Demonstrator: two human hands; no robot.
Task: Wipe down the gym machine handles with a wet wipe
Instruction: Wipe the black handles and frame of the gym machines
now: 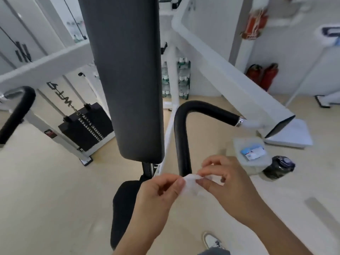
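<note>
A white wet wipe (pixel 192 184) is stretched between both hands, low in the middle of the view. My left hand (pixel 158 192) pinches its left edge with thumb and fingers. My right hand (pixel 226 179) pinches its right side. Just above the hands a black padded handle (pixel 181 137) of the gym machine bends up and off to the right, ending in a chrome collar. The wipe sits right in front of that handle's lower end; contact cannot be told. A second black handle (pixel 17 111) curves at the far left.
The machine's tall dark back pad (pixel 127 76) stands in the centre above its black seat (pixel 125 205). A weight stack (pixel 86 126) is behind on the left. A clear wipe tub (pixel 252 153) and a dark bottle (pixel 278 167) sit on the beige floor at right.
</note>
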